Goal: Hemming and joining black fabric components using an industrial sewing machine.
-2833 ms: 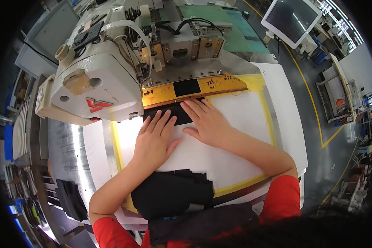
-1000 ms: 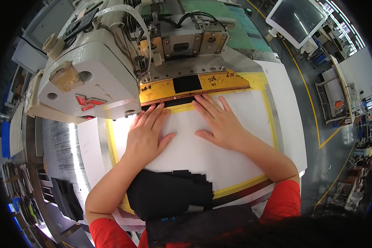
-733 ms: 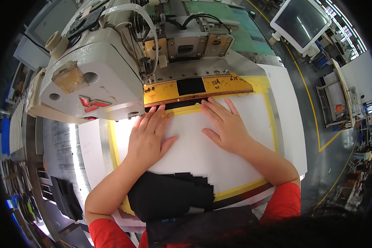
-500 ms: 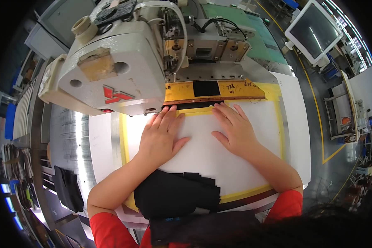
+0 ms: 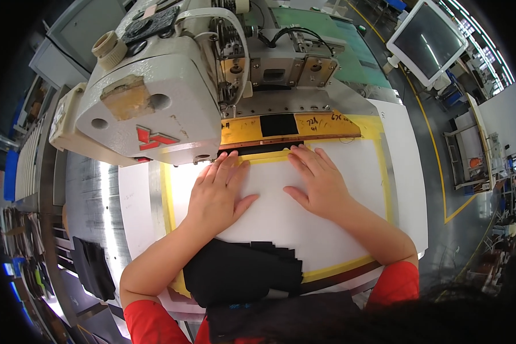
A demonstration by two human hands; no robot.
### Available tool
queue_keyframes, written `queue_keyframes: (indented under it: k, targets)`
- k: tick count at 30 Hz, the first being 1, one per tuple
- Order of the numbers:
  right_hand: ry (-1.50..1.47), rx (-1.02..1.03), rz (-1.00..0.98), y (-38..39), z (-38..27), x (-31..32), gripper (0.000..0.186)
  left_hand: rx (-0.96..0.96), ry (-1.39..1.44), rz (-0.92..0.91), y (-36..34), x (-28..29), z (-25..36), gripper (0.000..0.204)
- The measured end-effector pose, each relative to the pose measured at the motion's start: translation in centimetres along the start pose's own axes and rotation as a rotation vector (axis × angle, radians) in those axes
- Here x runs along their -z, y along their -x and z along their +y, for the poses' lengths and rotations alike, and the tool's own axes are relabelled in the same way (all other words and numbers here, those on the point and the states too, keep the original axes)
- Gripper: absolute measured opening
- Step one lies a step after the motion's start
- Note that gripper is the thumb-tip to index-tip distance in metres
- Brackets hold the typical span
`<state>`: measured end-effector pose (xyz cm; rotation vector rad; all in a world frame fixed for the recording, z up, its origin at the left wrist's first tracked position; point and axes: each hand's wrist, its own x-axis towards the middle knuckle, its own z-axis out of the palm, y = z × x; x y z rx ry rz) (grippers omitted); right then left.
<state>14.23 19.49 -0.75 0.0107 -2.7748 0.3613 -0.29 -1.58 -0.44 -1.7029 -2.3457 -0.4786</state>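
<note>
My left hand [image 5: 217, 192] lies flat on the white sheet, fingers stretched forward. Its fingertips reach the near edge of a black fabric strip [image 5: 258, 150] in front of the sewing machine head [image 5: 149, 109]. To the right, my right hand [image 5: 318, 180] also rests flat with its fingers extended, the tips at the strip's other end. A yellow clamp bar [image 5: 246, 133] with a black patch lies across the strip's far side and hides part of it. Between my forearms, close to my body, sits a stack of black fabric pieces [image 5: 241, 272].
Yellow tape [image 5: 166, 195] borders the white sheet [image 5: 264, 212]. A folded black fabric bundle [image 5: 92, 268] lies at the left on the metal table [image 5: 92, 189]. At the far right stands a monitor [image 5: 427, 40], with racks beyond it.
The view has shifted slightly, so the whole scene sits a little further left. Both hands stay flat at the strip, with hardly any movement against the sheet.
</note>
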Motion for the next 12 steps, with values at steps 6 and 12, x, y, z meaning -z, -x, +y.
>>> queue_keyframes:
  k: [6, 12]
  targets:
    - [0.098, 0.022, -0.003, 0.2, -0.1, -0.01, 0.059, 0.031, 0.025, -0.023, 0.1, -0.23, 0.07, 0.06]
    - [0.094, 0.009, -0.007, 0.43, -0.02, -0.29, 0.062, 0.014, -0.025, -0.025, 0.09, -0.25, 0.24, 0.061]
